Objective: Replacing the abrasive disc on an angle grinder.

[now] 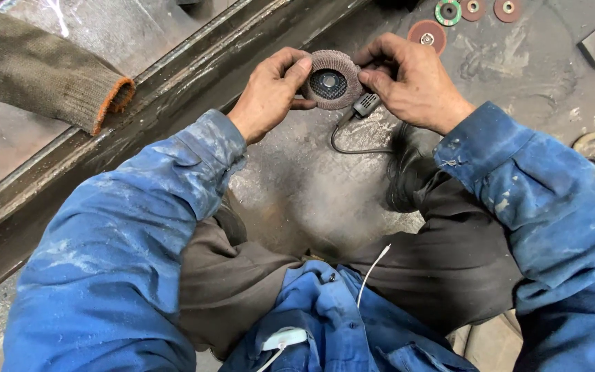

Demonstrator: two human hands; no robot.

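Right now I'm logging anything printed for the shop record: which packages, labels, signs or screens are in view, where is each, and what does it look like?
No packages, signs or screens in view.
Green disc: top edge of the floor, round, with a green ring-shaped label around its hub.
Flap disc: held between left hand and right hand, round, brownish, dark centre, no label readable.

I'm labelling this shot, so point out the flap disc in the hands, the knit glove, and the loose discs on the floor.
flap disc (330,81), head view, its dark centre hub
knit glove (49,76), head view, its cuff
loose discs (427,34), head view, the nearest reddish one
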